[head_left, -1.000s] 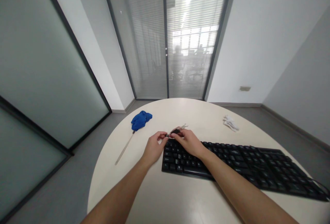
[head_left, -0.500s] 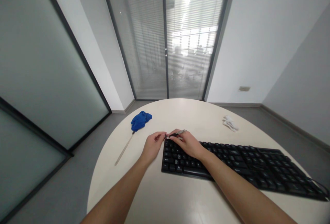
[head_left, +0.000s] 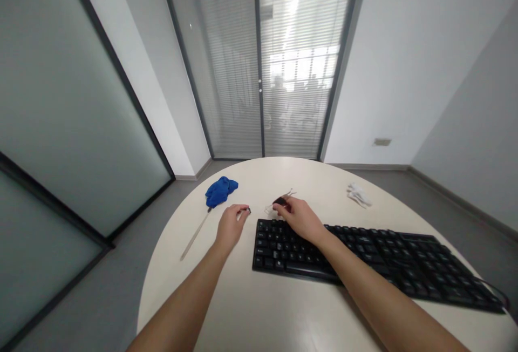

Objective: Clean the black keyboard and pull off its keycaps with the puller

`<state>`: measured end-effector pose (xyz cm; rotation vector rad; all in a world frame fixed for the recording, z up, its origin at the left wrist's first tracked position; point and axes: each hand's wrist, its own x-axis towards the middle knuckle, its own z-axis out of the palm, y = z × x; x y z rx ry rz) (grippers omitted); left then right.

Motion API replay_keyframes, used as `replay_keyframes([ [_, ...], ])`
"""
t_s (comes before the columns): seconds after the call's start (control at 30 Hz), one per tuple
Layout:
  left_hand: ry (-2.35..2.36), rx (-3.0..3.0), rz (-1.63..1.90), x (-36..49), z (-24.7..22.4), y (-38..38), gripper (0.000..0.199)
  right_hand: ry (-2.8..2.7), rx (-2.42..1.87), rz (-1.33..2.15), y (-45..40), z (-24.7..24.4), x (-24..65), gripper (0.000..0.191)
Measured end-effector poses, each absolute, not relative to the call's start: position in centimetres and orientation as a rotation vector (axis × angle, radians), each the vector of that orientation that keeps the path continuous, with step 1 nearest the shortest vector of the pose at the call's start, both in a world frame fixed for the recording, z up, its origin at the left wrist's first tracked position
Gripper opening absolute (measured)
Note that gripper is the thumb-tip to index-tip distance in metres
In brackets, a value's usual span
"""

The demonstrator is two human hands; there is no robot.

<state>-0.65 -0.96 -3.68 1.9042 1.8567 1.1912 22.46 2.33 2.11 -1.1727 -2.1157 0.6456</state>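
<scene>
My left hand (head_left: 231, 227) is closed in a pinch over the table, left of the keyboard, with a small black keycap (head_left: 249, 210) at its fingertips. In my right hand (head_left: 302, 218) is a keycap puller (head_left: 279, 201) with a black grip and thin wire loops at both ends. That hand hovers over the back left edge of a black keyboard (head_left: 307, 268), and the forearm crosses above the keys. The keyboard lies flat, partly hidden beneath the right arm. A gap separates the two hands.
A crumpled blue cloth (head_left: 220, 191) lies at the back left, by a thin pale stick (head_left: 195, 236) with a dark tip. White crumpled fabric (head_left: 358, 195) rests at the back right. The round cream table (head_left: 267, 314) has a curved edge; a cable leaves the keyboard's right end.
My hands have moved apart. The left has gone left with the keycap, away from the keyboard's corner; the right has shifted slightly right with the puller, its wire loops now showing.
</scene>
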Motion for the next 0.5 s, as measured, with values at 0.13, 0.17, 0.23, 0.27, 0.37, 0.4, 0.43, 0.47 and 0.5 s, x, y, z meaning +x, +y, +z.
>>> replay_keyframes([
  [0.13,1.876,1.959,1.144,-0.6,-3.9,-0.9,0.019,-2.177,-1.232,0.623,2.8,2.9,24.9,0.022],
  [0.17,1.888,1.968,1.132,-0.6,-3.9,-0.9,0.019,-2.166,-1.220,0.655,2.8,2.9,25.5,0.023],
  [0.23,1.921,1.983,1.104,-0.4,-3.8,-1.0,0.019,-2.160,-1.206,0.711,2.5,2.6,26.6,0.028],
  [0.27,1.939,1.992,1.087,-0.4,-3.7,-1.0,0.019,-2.179,-1.189,0.722,2.2,2.3,27.0,0.031],
  [0.37,1.999,2.027,1.022,-0.3,-3.3,-0.8,0.019,-2.230,-1.148,0.684,1.4,1.2,28.0,0.037],
  [0.4,2.017,2.040,0.996,-0.3,-3.2,-0.5,0.019,-2.231,-1.141,0.668,1.2,0.9,28.1,0.039],
  [0.43,2.032,2.055,0.971,-0.3,-3.0,-0.2,0.020,-2.222,-1.139,0.657,1.0,0.6,28.2,0.040],
  [0.47,2.044,2.070,0.945,-0.4,-2.8,0.2,0.020,-2.207,-1.136,0.652,0.9,0.4,28.2,0.040],
  [0.5,2.052,2.085,0.921,-0.4,-2.7,0.7,0.020,-2.198,-1.127,0.652,0.8,0.3,28.2,0.039],
])
